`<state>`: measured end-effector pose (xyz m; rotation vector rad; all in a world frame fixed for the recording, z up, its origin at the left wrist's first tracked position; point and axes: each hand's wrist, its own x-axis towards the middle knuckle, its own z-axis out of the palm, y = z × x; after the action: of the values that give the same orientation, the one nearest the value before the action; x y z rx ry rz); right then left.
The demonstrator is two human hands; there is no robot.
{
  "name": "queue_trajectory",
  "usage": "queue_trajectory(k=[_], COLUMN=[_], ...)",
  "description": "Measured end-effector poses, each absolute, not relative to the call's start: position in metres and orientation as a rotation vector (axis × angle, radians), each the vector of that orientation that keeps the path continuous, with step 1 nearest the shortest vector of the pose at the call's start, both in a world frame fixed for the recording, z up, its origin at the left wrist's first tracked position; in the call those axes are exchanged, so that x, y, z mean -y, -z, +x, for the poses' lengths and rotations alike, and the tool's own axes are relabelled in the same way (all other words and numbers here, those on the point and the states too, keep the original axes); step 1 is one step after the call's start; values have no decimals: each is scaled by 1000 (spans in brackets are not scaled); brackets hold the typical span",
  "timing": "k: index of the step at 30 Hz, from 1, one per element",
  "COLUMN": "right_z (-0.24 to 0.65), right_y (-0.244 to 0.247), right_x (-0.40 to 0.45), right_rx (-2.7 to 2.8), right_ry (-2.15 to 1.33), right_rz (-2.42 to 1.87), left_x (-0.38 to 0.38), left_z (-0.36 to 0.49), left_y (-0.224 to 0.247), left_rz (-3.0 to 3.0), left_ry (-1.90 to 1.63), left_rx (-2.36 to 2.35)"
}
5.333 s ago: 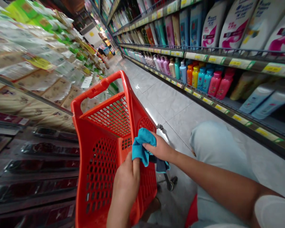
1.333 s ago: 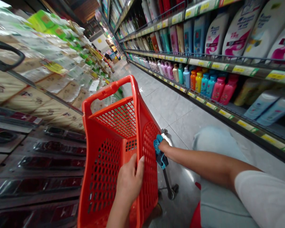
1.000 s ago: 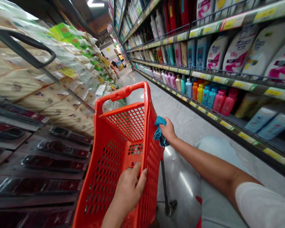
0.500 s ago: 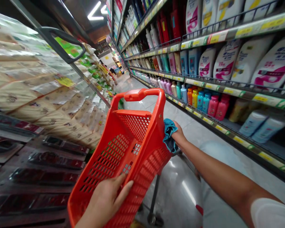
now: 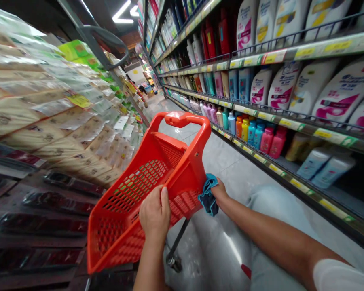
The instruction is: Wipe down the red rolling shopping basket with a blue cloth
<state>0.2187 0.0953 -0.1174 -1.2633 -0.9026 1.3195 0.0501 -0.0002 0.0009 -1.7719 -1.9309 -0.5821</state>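
This is a long shop aisle (image 5: 157, 103) with a shiny pale floor (image 5: 212, 161). Down the right side run metal shelves (image 5: 294, 121) full of big white bottles (image 5: 291, 91), and under those stand small pink, blue and orange bottles (image 5: 255, 135). Down the left side are piles of flat paper packs (image 5: 57, 125), and below them lie dark shiny packs (image 5: 39, 230). Near the middle of the view, in front of the person, is a red basket (image 5: 130, 206) with lots of little holes. It tips over to the left and sits on a thin metal leg (image 5: 177, 238) with a small wheel (image 5: 173, 263) at the far end. The left hand (image 5: 153, 214) is closed on the near edge of the basket, with the thumb up and the fingers curled around it. The right hand (image 5: 221, 194) is closed around a bunched-up blue cloth (image 5: 208, 197), and the cloth touches the right side of the basket. A white sleeve (image 5: 342, 279) shows at the near right, over pale trousers (image 5: 279, 214).
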Motion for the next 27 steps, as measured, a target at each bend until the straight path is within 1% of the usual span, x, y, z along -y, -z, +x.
queue_trajectory(k=[2,7,10,12,16,21,25,27], right_z=[225,240,252,268,311,350,348,341], right_y=[96,35,15,9,-6,-52,-87,-95], right_x=[-100,-86,-74,-72,-68,-40,-37,-55], right_rx=[933,917,816,844,1135,1551,1943,2045], right_ry=[-1285,-1126,-1002,-832,-515,-245,-181,-187], right_rz=[-1185,-813,-832,-887,-895,-761,-514,-505], left_x=[1,13,23,31,46,63,77,83], left_z=[43,29,22,18,12,1,-12,-17], left_y=[2,6,6,3,-5,-9,-9,-12], left_rz=[-1767,-1738,-1764,-1804,-1893,-1958,-1885,-1829], left_ry=[623,698,745,772,820,963,1074,1094], left_rx=[1889,1844,1797,1767,1734,1763,1864,1952])
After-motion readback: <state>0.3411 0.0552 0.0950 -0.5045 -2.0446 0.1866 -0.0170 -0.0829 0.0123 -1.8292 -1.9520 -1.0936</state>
